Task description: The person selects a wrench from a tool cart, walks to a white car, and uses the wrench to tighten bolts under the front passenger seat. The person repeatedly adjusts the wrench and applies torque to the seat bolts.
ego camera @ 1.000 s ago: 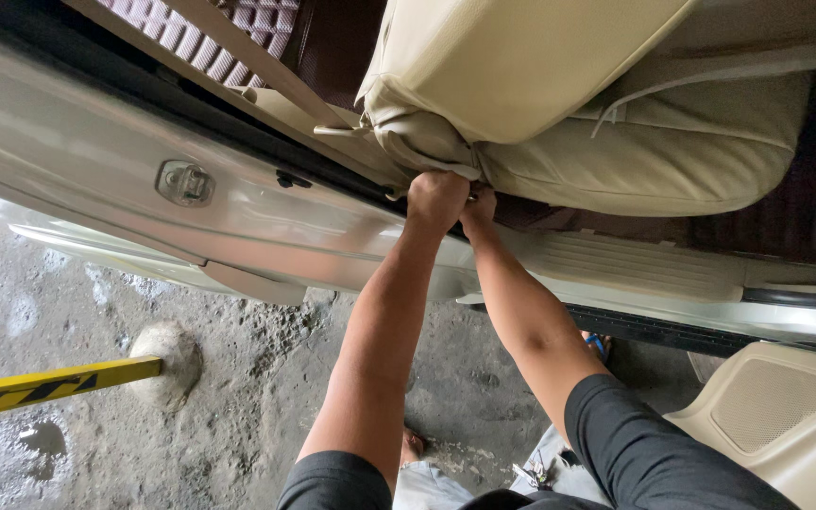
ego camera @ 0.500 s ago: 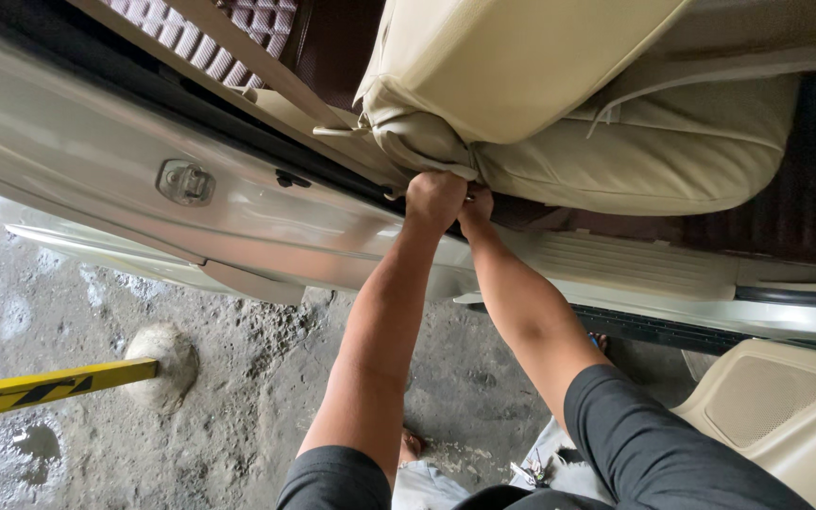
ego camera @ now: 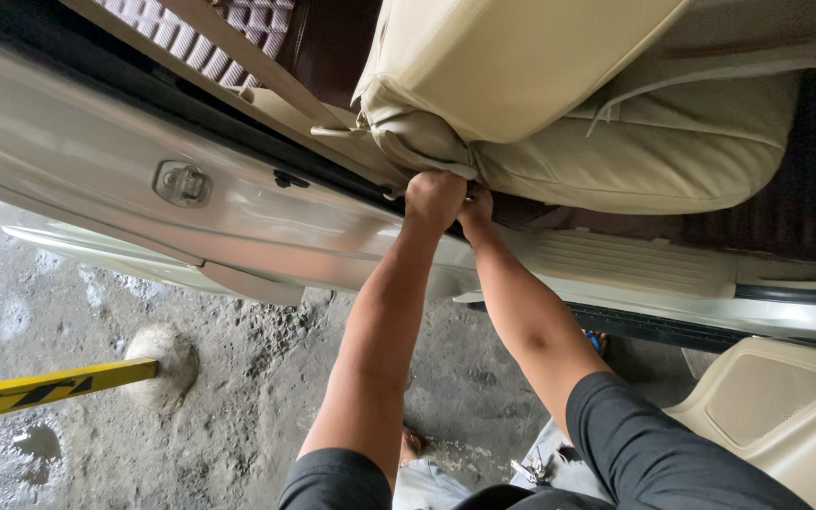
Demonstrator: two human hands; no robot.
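Both my hands reach up to the lower side of a beige car seat [ego camera: 616, 142], where its cover bunches at the corner. My left hand [ego camera: 433, 199] is a closed fist gripping the edge of the beige seat cover [ego camera: 413, 142]. Right beside it, touching, my right hand [ego camera: 476, 210] has its fingers tucked under the same edge; they are mostly hidden. A beige seat belt strap [ego camera: 266, 76] runs diagonally to the seat's side.
The silver door sill and pillar [ego camera: 96, 179] with a latch striker [ego camera: 181, 182] lie to the left. A beige door panel [ego camera: 767, 406] stands at lower right. Below is wet grey concrete floor [ego camera: 238, 416] and a yellow-black striped bar [ego camera: 49, 387].
Hands and arms stay at the same spot on the seat edge; only the camera view shifts very slightly.
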